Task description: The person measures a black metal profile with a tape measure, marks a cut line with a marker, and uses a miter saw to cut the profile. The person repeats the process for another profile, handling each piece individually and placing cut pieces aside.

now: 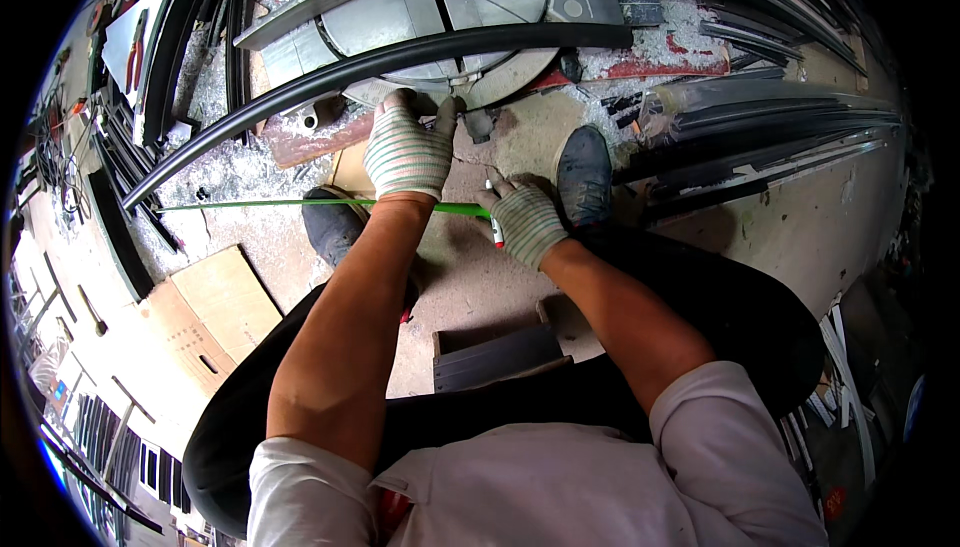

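My left hand (410, 152), in a striped knit glove, reaches to the front edge of a round metal saw table (385, 22). Its thumb and fingers are apart and I see nothing between them. In the same kind of glove, my right hand (530, 222) is closed around a white marker with a red end (497, 231) and the end of a green tape measure blade (455, 209). The blade stretches left beneath my left forearm, past my shoe. A long black profile (400, 55) lies across the saw table and runs down to the left.
Pale shavings cover the floor around the saw. Bundled dark profiles (770, 137) lie at right. Flattened cardboard (215, 312) and red-handled pliers (135, 52) are at left. A dark channel-shaped piece (500, 357) sits between my legs. My shoes (585, 172) flank the work area.
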Demonstrator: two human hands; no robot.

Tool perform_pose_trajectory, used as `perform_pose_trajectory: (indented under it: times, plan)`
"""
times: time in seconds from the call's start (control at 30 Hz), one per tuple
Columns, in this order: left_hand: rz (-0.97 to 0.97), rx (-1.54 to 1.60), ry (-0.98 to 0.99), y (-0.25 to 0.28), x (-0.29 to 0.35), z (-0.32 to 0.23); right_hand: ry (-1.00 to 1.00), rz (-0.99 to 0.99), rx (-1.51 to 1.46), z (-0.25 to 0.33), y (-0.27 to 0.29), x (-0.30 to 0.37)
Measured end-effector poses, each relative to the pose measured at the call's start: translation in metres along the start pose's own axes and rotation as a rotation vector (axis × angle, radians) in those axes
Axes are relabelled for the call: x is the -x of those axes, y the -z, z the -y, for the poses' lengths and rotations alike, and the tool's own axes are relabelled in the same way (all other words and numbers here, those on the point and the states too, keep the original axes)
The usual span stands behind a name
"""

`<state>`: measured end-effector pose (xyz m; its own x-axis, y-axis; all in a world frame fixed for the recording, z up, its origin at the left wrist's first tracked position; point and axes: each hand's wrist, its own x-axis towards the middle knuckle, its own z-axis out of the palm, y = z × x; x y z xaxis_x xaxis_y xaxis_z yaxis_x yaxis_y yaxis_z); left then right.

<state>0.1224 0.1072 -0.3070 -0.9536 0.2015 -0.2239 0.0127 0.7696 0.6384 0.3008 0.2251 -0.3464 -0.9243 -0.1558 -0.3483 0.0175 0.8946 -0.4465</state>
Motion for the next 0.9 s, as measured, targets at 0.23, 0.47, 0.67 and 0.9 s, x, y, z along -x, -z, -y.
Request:
perform_pose_trajectory:
  times: [0.23, 0.47, 0.67, 0.9]
  plan:
    - [0.033, -0.021, 0.26, -0.008, -0.013, -0.022, -0.033, -0.07, -0.019, 0.006, 0.013, 0.001]
    - [-0.025, -0.07, 0.192, -0.012, -0.014, -0.018, -0.067, -0.175, -0.058, 0.001, 0.017, 0.004]
    - [0.002, 0.013, 0.238, 0.0, -0.004, -0.02, -0.174, -0.174, -0.064, 0.008, 0.049, 0.004]
    - [-0.013, 0.169, 0.207, 0.011, 0.012, -0.015, -0.194, -0.499, -0.186, 0.0, 0.05, 0.008]
